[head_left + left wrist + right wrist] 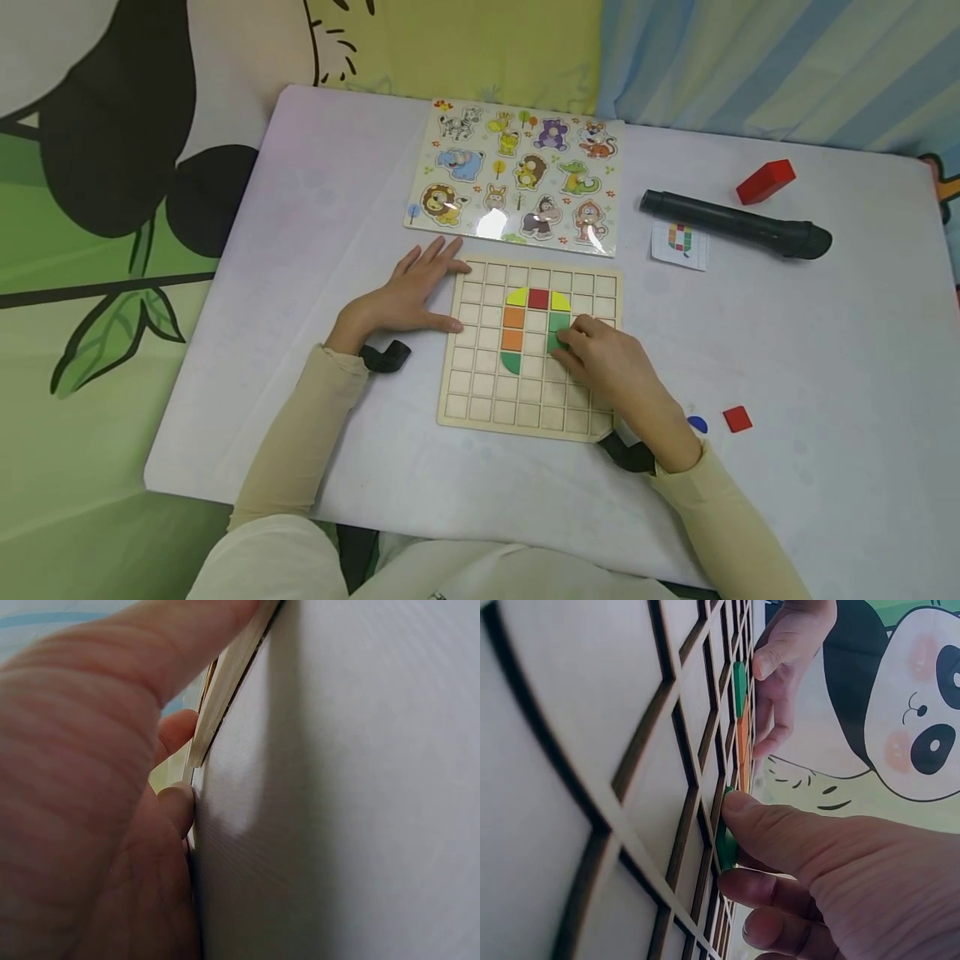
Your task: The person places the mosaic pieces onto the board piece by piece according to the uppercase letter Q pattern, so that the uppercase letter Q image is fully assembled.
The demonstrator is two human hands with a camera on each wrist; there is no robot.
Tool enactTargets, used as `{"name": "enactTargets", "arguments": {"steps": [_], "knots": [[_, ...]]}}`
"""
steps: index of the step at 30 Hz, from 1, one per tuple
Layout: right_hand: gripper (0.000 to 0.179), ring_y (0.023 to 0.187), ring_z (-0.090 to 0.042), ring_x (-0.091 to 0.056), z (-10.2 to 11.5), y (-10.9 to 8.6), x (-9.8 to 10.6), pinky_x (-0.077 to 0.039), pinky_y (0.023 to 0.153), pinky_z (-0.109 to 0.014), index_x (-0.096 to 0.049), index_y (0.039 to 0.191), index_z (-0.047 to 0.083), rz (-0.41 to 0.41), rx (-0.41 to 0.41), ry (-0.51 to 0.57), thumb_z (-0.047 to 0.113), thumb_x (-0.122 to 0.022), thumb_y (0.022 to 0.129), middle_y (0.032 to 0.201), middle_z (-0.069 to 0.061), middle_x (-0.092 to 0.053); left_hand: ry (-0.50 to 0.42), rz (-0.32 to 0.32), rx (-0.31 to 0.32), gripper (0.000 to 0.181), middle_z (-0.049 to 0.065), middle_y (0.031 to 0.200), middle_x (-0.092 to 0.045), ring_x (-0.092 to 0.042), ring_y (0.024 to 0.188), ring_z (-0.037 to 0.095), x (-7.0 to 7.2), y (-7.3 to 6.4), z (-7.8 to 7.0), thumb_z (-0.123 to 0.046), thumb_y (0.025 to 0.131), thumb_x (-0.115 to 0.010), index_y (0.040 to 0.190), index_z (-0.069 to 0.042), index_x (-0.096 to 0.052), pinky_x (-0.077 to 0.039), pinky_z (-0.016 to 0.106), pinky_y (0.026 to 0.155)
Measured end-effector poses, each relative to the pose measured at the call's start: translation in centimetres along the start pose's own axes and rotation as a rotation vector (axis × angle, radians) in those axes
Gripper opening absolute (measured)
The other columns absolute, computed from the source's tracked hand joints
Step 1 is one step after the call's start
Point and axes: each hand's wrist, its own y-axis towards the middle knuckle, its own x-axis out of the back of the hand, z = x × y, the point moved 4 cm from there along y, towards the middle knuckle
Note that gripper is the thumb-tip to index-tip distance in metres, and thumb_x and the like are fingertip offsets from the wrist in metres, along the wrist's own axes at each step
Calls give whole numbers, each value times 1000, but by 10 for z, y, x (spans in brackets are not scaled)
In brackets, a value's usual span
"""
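Blue-striped curtains [757,71] hang behind the white table [382,475]; from the head, a green strip [559,322] on the wooden grid board [480,408] runs lengthwise away from the person, left hand [412,293] spread and touching its edge. Left wrist reveals the board's thickness; right wrist, the right hand [840,855] pinching a green tile [725,849] on the grid.

White table [840,350] under grid board [534,343], animal board [516,177], black rod [735,223], red block [766,182]

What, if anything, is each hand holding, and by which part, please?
The right hand appears to pinch a green tile by opposite edges, between thumb and fingertip; the left hand only touches the left edge of the wooden grid board.
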Motion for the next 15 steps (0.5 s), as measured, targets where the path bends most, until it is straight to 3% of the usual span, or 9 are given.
{"name": "enactTargets", "arguments": {"steps": [15], "knots": [[17,69,-18,-58,2,-3,-2,-53,58,-31,-75,95,2,-6,16,-14,16,-76,85,84,-8,-63,-13,3,-8,86,-1,165,7,14,151,19,1,0,0,-51,78,-77,147,-19,-36,12,41,121]]}}
